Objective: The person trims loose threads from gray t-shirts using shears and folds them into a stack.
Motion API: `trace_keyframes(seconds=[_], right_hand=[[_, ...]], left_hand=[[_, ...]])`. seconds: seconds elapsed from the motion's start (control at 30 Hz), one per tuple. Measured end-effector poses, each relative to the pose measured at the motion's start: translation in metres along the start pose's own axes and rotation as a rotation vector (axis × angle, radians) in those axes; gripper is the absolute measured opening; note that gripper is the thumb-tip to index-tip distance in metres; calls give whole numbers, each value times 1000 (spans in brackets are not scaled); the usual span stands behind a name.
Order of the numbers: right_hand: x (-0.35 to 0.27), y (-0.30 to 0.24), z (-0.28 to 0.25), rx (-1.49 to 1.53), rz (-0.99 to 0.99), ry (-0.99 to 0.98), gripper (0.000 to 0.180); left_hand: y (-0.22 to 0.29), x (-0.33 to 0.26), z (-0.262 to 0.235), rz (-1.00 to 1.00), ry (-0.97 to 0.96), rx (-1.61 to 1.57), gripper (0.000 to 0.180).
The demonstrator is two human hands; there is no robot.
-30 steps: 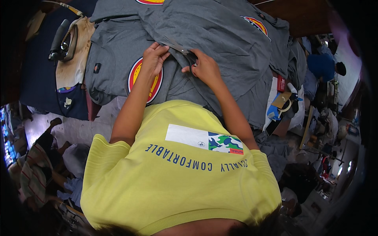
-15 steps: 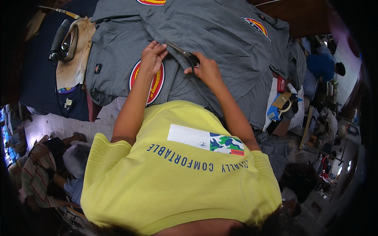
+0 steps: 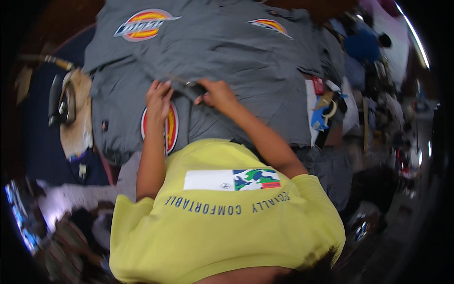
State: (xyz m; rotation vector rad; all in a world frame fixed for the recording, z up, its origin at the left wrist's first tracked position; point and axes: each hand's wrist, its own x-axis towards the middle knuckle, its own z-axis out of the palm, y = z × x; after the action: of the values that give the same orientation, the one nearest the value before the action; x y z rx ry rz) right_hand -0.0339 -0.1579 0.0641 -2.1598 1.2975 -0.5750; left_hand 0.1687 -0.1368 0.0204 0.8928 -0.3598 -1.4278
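Note:
Dark-handled scissors (image 3: 183, 81) are in my right hand (image 3: 217, 96), its fingers wrapped round the handles. Their blurred blades point left, low over a grey shirt (image 3: 227, 66). My left hand (image 3: 159, 97) is close to the blade tips, thumb and fingers drawn together at the cloth. Whatever those fingertips pinch is too small and smeared to make out. Below the left hand, partly behind its wrist, lies a red, white and yellow oval patch (image 3: 172, 128) on grey cloth. A second such patch (image 3: 143, 25) shows on the grey cloth farther up.
An iron (image 3: 61, 102) rests at the left on a scorched tan cloth (image 3: 78, 125) over a dark blue surface. To the right are a tape roll (image 3: 331, 110), a red box (image 3: 318, 85) and blue scraps. Farther right, a person in blue (image 3: 362, 46) is blurred.
The whole view has shifted, so my hands, the iron and the shirts appear lower and farther left. More of the far patch shows. The right hand still holds the scissors beside the left.

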Motion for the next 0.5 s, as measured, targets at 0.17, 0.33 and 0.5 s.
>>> trace_keyframes(seconds=[0.17,0.33,0.5], right_hand=[[-10,15,3,4,-152,70,65],[-82,40,-41,54,-23,43,63],[-168,66,-48,-168,-19,163,57]], left_hand=[[-11,16,-34,8,29,23,44],[-7,26,-38,-20,53,77,38],[-25,57,-64,-60,-61,-63,28]])
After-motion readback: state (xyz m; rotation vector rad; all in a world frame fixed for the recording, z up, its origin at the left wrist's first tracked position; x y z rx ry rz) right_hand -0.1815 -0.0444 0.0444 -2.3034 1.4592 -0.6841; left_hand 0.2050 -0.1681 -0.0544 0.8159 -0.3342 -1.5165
